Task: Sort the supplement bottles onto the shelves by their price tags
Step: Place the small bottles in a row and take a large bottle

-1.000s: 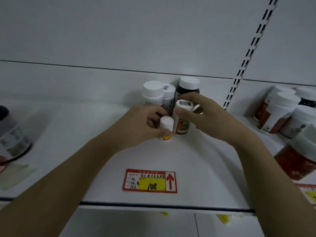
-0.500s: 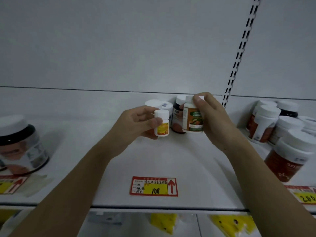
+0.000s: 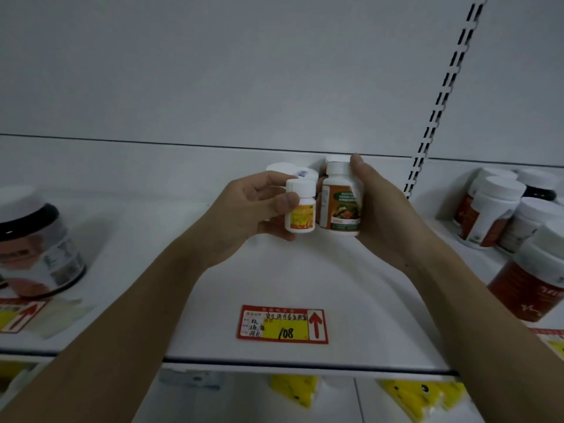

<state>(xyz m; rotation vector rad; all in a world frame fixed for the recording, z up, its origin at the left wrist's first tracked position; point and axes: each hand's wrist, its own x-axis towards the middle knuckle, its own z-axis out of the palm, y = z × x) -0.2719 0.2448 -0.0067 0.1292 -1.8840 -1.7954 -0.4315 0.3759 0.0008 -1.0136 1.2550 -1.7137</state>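
1. Left hand [image 3: 244,206] grips a small yellow bottle [image 3: 300,209].
2. Right hand [image 3: 381,209] grips an orange bottle [image 3: 340,199] just beside it.
3. Both are above the shelf [image 3: 305,276], behind the 108 tag [image 3: 283,325].

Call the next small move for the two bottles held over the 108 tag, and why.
Probably turn each bottle to check its price before placing. The left hand grips the small yellow-label bottle, the right hand the taller orange-label bottle; both are lifted off the shelf above the 108 tag, and no price on either is legible.
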